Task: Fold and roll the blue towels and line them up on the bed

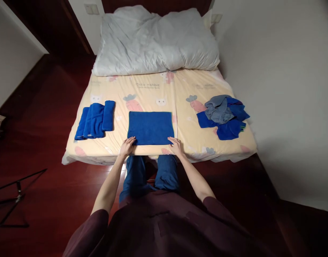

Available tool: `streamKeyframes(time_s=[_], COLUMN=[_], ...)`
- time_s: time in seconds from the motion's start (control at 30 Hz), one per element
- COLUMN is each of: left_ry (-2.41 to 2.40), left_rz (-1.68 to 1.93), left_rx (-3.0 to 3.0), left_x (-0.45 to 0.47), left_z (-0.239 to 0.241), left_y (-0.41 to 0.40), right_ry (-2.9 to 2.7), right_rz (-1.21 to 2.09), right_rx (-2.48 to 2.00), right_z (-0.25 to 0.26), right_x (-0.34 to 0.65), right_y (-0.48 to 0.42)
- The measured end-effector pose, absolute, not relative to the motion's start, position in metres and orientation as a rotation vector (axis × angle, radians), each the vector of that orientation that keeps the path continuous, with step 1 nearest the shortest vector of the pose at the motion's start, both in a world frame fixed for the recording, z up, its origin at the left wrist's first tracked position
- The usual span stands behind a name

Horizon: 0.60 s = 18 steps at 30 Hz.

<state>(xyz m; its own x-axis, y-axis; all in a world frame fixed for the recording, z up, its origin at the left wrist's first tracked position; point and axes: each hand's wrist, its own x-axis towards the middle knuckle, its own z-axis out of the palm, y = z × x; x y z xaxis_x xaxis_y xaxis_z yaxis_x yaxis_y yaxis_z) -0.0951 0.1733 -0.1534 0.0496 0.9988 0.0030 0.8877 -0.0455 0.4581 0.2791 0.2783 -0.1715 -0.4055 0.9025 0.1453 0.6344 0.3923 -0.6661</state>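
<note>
A blue towel (pixel 151 126) with thin green edging lies flat as a rectangle near the front edge of the bed. My left hand (pixel 127 145) is at its near left corner, fingers closed over the cloth. At the near right corner, my right hand (pixel 175 145) holds the towel in the same way. Left of it lie several folded blue towels (pixel 96 119), partly overlapping in a row. To the right is a loose heap of crumpled blue cloths (pixel 228 129) with a grey cloth (pixel 219 109) on top.
A yellow sheet (pixel 142 82) printed with carrots and rabbits covers the bed. A bunched white quilt (pixel 155 43) lies across its head end. The wall (pixel 287 89) runs close along the right side. Black stand legs (pixel 18 196) rest on the dark red floor at the left.
</note>
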Motion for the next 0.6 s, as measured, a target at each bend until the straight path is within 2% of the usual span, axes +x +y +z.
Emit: streamKeyframes(time_s=[0.23, 0.43, 0.6], left_ry=[1.964, 1.864, 1.972], left_rz=[0.761, 0.768, 0.847], left_rx=[1.745, 1.648, 1.524], left_x=[-0.110, -0.116, -0.109], left_z=[-0.154, -0.156, -0.160], left_y=[0.178, 0.141, 0.132], right_ry=[-1.818, -1.758, -1.686], right_rz=[0.827, 1.056, 1.167], right_rx=[-1.422, -1.286, -1.329], right_z=[-0.177, -0.193, -0.198], right_x=[0.279, 0.311, 0.315], right_y=[0.288, 0.277, 0.277])
